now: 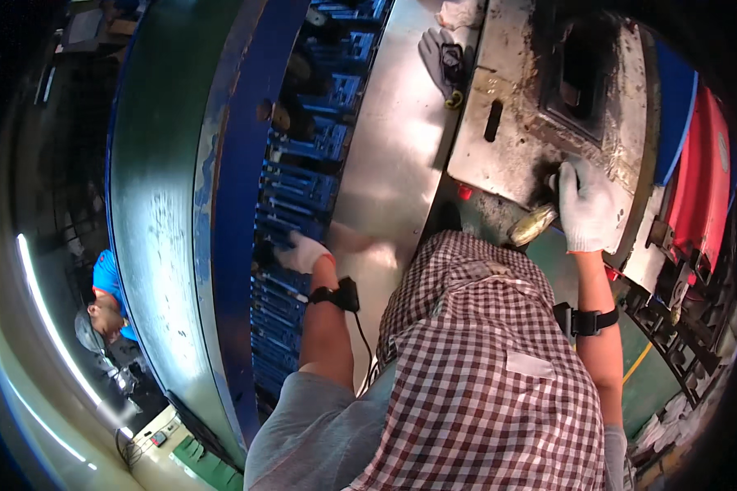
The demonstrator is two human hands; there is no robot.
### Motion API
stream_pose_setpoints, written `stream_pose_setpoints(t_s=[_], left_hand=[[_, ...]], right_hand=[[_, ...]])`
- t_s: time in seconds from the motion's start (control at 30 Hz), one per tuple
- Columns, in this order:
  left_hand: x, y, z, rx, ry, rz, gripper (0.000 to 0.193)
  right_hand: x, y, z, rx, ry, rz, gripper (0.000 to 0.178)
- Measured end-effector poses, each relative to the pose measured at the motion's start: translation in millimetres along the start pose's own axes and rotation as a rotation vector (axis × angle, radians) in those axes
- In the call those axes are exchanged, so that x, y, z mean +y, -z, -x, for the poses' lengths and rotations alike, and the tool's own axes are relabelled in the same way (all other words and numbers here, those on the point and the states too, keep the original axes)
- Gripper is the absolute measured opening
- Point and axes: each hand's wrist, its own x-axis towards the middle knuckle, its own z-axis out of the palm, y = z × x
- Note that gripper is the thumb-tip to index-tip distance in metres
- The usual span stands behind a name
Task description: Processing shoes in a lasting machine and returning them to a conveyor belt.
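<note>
My left hand [305, 252], in a white glove, reaches into the rows of blue fixtures [307, 184] on the line at my left. Its fingers bend in at a small dark piece [264, 252], too dim to name. My right hand [588, 209], also gloved in white, rests at the near edge of a stained metal worktable [499, 155]. Thumb and fingers curl toward a dark rounded thing [551, 177], mostly hidden by the glove. Just left of that hand, a tape-wrapped handle [532, 226] sticks out past the table's edge.
A bare metal ledge [397, 123] runs between the fixtures and the worktable. Toward its far end lie a grey glove [436, 61] and a dark device [451, 59]. The worktable has a sooty rectangular opening [581, 78]. A red bin [703, 180] stands right; another person [106, 303] works at far left.
</note>
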Motion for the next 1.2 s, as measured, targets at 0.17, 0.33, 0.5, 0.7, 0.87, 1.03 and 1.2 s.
stream_pose_setpoints(t_s=[0.17, 0.33, 0.5, 0.7, 0.87, 1.03, 1.2], left_hand=[[-12, 12, -94, -0.086, 0.713, 0.403, 0.064], [-117, -19, -264, -0.825, 0.775, 0.811, 0.078], [-157, -77, -265, -1.099, 0.598, 0.627, 0.082], [-135, -1, -205, -0.819, 0.584, 0.736, 0.036], [-106, 72, -96, -0.656, 0.365, 0.709, 0.047], [4, 99, 30, -1.195, 0.612, 1.023, 0.061], [130, 86, 170, -2.073, 0.421, 1.084, 0.076]], right_hand=[[4, -6, 0, -0.039, -0.031, 0.031, 0.015], [6, -3, -3, -0.091, -0.008, 0.067, 0.019], [14, -10, 1, -0.125, -0.049, 0.175, 0.023], [7, 0, -2, -0.108, -0.049, 0.143, 0.021], [3, 5, -4, -0.075, 0.048, 0.159, 0.022], [-15, -21, 0, -0.134, 0.404, -0.212, 0.021], [-64, -20, 13, -0.616, 0.187, -0.683, 0.093]])
